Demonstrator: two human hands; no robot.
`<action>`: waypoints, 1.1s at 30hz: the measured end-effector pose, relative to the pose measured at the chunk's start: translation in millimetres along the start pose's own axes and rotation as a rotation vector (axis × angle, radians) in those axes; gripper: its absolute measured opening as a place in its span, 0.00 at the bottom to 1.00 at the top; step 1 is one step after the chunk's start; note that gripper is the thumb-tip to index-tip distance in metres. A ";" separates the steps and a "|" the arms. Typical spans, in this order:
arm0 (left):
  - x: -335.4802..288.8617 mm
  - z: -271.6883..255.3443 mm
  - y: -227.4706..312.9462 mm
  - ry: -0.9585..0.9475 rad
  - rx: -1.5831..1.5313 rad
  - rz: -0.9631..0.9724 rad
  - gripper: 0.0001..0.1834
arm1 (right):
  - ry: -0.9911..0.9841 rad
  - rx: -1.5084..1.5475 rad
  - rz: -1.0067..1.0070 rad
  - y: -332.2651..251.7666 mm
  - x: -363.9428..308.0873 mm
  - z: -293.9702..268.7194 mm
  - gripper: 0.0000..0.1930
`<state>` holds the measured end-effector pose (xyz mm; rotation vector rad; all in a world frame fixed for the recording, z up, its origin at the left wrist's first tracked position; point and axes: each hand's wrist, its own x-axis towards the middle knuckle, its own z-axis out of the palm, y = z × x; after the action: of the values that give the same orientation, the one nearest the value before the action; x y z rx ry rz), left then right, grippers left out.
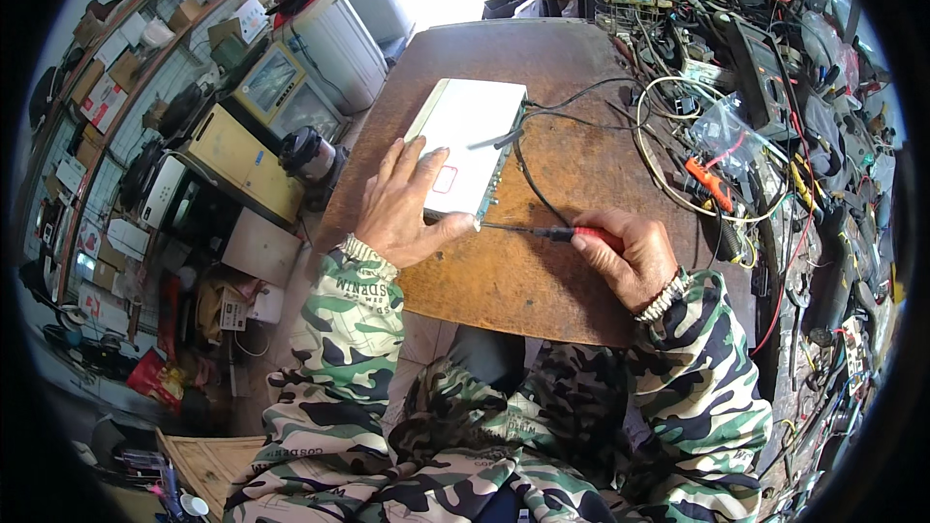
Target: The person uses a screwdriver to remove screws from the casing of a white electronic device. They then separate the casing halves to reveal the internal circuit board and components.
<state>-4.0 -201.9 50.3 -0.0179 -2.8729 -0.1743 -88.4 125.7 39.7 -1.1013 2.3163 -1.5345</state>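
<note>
A flat white box-shaped device point(475, 126) lies on the brown wooden table, with a row of connectors along its right side. My left hand point(412, 199) rests on its near left part, fingers spread on the top and thumb lying along the near edge. In my right hand point(630, 250) is a screwdriver point(552, 231) with a red and black handle, gripped between thumb and curled fingers. Its thin shaft points left, and the tip meets the device's near right corner beside my left thumb. Whether it sits in a screw is too small to tell.
Black cables point(572, 102) run from the device's right side toward a heap of wires and tools. An orange-handled tool point(710, 184) and a meter-like black instrument point(760, 73) lie there. Crowded shelves point(126, 87) and a yellow cabinet point(242, 163) stand left of the table point(572, 310).
</note>
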 end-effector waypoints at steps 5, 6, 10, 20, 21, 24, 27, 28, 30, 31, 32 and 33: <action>0.9 2.8 -4.9 0.023 -0.043 -0.014 0.40 | 0.070 0.130 -0.070 8.8 3.9 8.0 0.11; 1.3 4.9 -7.7 0.062 -0.090 -0.005 0.39 | 0.044 0.204 0.089 1.0 3.2 6.1 0.11; 1.1 2.7 -13.3 0.194 -0.282 -0.017 0.35 | 0.030 0.095 0.014 7.5 1.3 6.2 0.12; -4.5 10.3 -19.2 0.338 -0.553 -0.090 0.33 | 0.068 0.112 -0.072 15.8 2.4 5.7 0.15; -5.0 10.8 -19.7 0.346 -0.578 -0.102 0.32 | 0.115 0.172 -0.146 13.6 3.8 7.2 0.15; -6.5 9.6 -21.1 0.366 -0.641 -0.130 0.31 | 0.160 0.303 0.082 1.5 2.3 12.0 0.14; -6.8 7.5 -23.0 0.385 -0.670 -0.131 0.29 | 0.069 0.210 0.157 9.1 1.7 5.0 0.13; -6.5 9.0 -24.7 0.394 -0.677 -0.125 0.29 | 0.096 0.163 0.017 11.9 1.1 5.9 0.12; -10.9 6.6 -27.5 0.404 -0.682 -0.141 0.29 | 0.194 0.233 -0.204 7.0 11.9 15.6 0.08; -15.8 2.1 -28.5 0.405 -0.680 -0.163 0.29 | 0.168 0.336 -0.057 -9.0 8.8 16.8 0.08; -12.3 5.6 -28.2 0.397 -0.701 -0.165 0.30 | 0.136 0.329 0.098 -6.3 7.2 14.2 0.09; -9.3 9.9 -28.4 0.396 -0.726 -0.154 0.29 | 0.104 0.321 0.253 -1.0 4.8 8.5 0.10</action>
<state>1.6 -228.9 35.0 0.0895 -2.2716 -1.0990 -87.1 116.1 37.9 -0.6405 2.0713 -1.8109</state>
